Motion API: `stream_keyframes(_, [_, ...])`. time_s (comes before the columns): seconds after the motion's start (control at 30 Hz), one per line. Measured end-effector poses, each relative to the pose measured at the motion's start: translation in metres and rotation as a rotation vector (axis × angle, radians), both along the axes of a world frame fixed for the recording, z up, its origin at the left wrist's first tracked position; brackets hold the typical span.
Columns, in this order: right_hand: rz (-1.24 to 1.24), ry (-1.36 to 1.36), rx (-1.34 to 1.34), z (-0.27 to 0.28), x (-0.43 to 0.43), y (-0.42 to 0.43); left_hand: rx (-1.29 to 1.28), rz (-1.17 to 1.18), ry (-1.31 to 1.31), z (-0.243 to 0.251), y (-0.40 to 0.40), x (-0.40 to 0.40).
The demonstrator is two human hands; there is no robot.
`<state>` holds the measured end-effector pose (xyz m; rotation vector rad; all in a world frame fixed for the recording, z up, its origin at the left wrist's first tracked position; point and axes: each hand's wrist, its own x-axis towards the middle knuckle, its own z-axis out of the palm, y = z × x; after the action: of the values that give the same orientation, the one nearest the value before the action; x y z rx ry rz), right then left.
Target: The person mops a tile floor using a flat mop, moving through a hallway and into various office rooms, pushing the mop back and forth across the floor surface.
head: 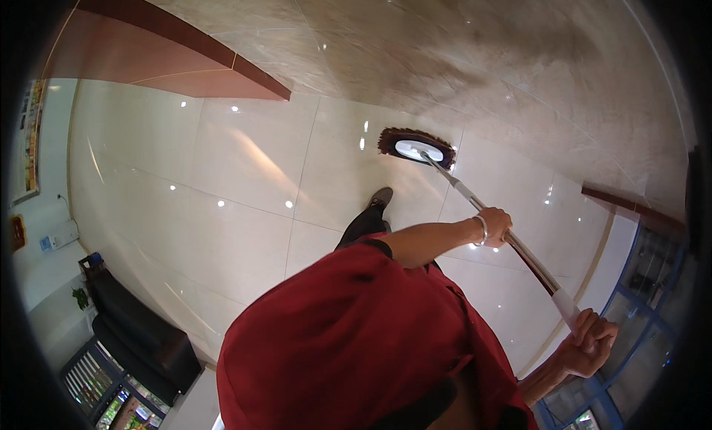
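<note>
A flat mop lies angled across the view, its brown fringed head down on the pale floor tiles close to the marble-patterned wall. A white oval plate sits on top of the head, joined to a metal pole. Around the middle of the pole closes my left hand, which has a light bangle at the wrist. My right hand grips the pale sleeve at the pole's upper end. One dark shoe of mine shows to the lower left of the mop head.
The marble-patterned wall runs along the top. A reddish-brown panel projects at upper left. A black sofa stands at lower left. Blue-framed glass lies to the right. Glossy floor tiles reflect lights.
</note>
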<state>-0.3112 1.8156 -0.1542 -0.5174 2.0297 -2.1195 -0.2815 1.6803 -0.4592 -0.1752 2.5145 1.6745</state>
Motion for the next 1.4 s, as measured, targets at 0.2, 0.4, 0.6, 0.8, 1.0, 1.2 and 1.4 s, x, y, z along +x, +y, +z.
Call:
stream_keyframes(0.2, [0.093, -0.099, -0.091, -0.012, -0.045, -0.038, -0.06, 0.131, -0.086, 0.014, -0.05, 0.002])
stream_keyframes(0.4, [0.193, -0.437, -0.213, -0.104, -0.033, -0.104, -0.43, 0.377, -0.231, -0.06, -0.122, 0.105])
stream_keyframes(0.6, [0.661, -0.601, -0.121, -0.177, 0.074, -0.16, -0.479, 0.594, -0.495, -0.096, -0.139, 0.297])
stream_keyframes(0.8, [1.477, -0.565, -0.013, -0.174, 0.11, -0.18, -0.544, 1.083, -0.42, -0.114, -0.027, 0.399])
stream_keyframes(1.0, [1.274, -0.587, -0.139, -0.184, 0.069, -0.163, -0.56, 1.09, -0.41, -0.111, -0.032, 0.331])
stream_keyframes(1.2, [0.739, -0.383, -0.149, -0.166, -0.06, -0.09, -0.538, 0.604, -0.435, -0.094, -0.065, 0.156])
stream_keyframes(1.4, [0.474, -0.265, -0.077, -0.16, -0.105, -0.02, -0.334, 0.461, -0.05, -0.122, -0.076, 0.01])
